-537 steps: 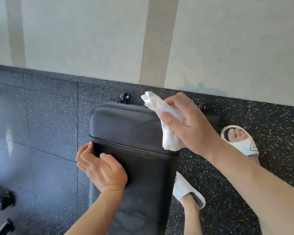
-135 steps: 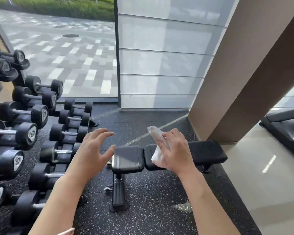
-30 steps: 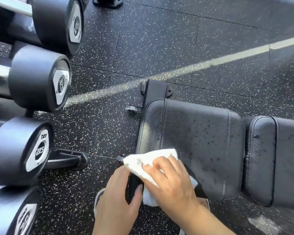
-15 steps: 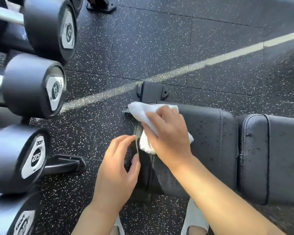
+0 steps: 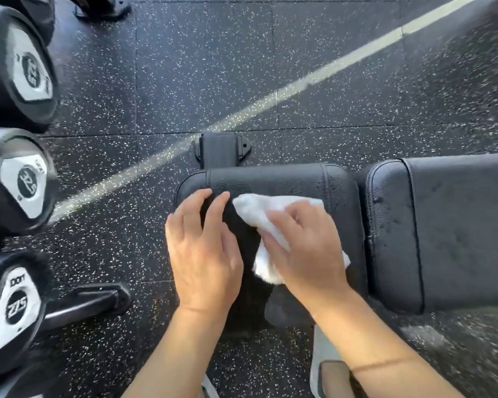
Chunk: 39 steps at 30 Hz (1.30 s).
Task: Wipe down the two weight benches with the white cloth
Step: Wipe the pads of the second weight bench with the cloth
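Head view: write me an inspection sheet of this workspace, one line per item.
Surface: black speckled rubber floor crossed by a pale stripe.
Job's things: white cloth crumpled on the bench seat pad; longer back pad to its right, with specks on both pads.
Clutter: dumbbells racked at left, ends facing the camera.
Grippers: right hand presses and grips the cloth; left hand rests on the seat pad's left end, fingers loosely curved.
Cables: nothing seen.
Surroundings: bench frame foot beyond the pad; pale sandal below.
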Each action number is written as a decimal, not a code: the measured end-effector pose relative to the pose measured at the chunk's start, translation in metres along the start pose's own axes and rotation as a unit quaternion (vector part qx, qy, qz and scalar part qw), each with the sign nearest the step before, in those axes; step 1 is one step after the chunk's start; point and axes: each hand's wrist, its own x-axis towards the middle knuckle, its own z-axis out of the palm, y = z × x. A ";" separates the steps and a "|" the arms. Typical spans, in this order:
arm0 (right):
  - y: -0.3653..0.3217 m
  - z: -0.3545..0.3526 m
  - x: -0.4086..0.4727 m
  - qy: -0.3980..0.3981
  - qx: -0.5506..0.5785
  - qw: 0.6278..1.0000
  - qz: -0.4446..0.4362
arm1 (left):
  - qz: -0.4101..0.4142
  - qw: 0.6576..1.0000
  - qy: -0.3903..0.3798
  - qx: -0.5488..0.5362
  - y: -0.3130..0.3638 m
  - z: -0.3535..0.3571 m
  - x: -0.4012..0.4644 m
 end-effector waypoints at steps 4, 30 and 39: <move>0.009 0.010 0.093 0.029 -0.030 0.995 0.086 | 0.003 1.000 0.000 0.028 0.001 0.004 -0.001; -0.043 0.037 0.089 0.031 0.047 0.998 0.018 | 0.000 0.996 -0.025 0.080 -0.003 0.014 0.005; 0.067 -0.018 0.035 0.105 0.018 0.986 0.125 | -0.022 0.995 -0.018 0.099 0.003 0.012 0.001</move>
